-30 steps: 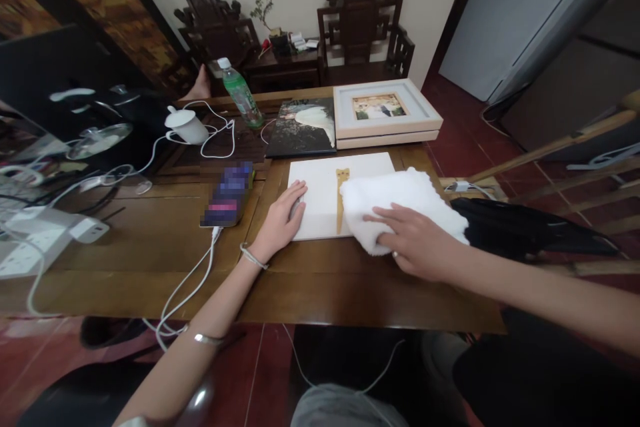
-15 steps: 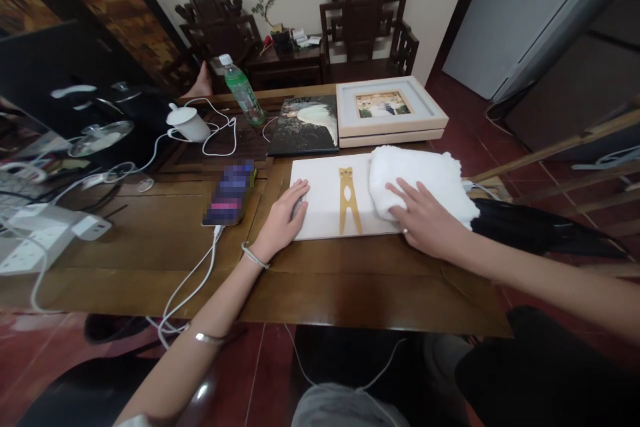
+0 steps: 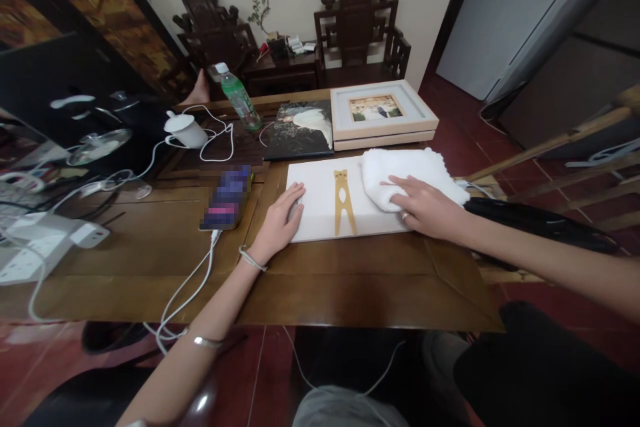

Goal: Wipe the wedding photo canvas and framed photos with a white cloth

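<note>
A flat white board [image 3: 320, 207] lies on the wooden table, with a golden long-legged cat figure [image 3: 344, 203] on its face. My left hand [image 3: 281, 219] rests at the board's left edge, fingers stretched out and thumb apart. Over the right part of the board sits a folded fluffy white towel [image 3: 415, 170]. My right hand [image 3: 425, 208] presses on the towel's front left part; its fingers are bent round the cloth, and some fingertips are hard to make out.
Behind the board are a light wooden picture frame [image 3: 425, 121], a dark picture panel [image 3: 285, 140] and a green-labelled bottle [image 3: 240, 99]. To the left lie a phone [image 3: 227, 199] on a charging cable, a lidded white cup [image 3: 186, 130] and a power strip [image 3: 35, 247].
My right hand's fingers have drawn closer together on the towel, where they were spread before. My left hand stays at the board's edge. The view has shifted slightly.
</note>
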Demonstrator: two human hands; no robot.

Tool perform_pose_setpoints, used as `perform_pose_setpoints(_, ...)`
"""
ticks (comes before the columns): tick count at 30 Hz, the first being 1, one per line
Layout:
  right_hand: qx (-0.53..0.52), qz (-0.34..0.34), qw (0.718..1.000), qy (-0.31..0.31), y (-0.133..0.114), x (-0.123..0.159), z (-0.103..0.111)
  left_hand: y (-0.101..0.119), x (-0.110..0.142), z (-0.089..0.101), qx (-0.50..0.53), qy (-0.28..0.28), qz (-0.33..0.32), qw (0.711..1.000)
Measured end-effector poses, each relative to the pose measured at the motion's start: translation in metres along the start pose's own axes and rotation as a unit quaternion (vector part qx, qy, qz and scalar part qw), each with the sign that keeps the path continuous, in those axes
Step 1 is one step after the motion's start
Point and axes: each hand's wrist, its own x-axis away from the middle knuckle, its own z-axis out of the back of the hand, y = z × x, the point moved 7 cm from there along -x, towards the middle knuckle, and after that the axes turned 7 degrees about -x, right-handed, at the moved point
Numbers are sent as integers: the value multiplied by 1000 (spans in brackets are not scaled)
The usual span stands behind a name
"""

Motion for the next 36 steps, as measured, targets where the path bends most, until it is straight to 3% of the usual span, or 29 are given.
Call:
perform_pose_setpoints(4, 30, -31, 999, -5, 2, -8, -3, 0, 0, 0, 0, 0, -2, 1000)
perform_pose_setpoints(12, 49, 36, 997, -39, -77, 25, -3, 1, 0, 0, 9, -2, 2, 1000)
perform_pose_setpoints(15, 53, 64, 996, -43, -94, 29, -1, 1, 0, 0, 9, 0, 2, 1000)
perform_pose_setpoints(19, 63, 87, 993, -50, -85, 17, 1, 1, 0, 0, 4, 0, 0, 1000)
perform_pose_setpoints(25, 83, 49, 995, -24, -30, -13, 2, 1, 0, 1, -1, 2, -3, 1000)
perform_pose_setpoints(28, 96, 29, 995, -10, -16, -19, -1, 1, 0, 1, 1, 0, -3, 1000)
perform_pose_setpoints(31, 113, 20, 993, -14, -25, -15, -4, 0, 0, 0, 4, -2, -2, 1000)
perform_pose_setpoints(36, 107, 20, 993, -45, -60, 6, -7, 0, 0, 0, 8, 0, 0, 1000)
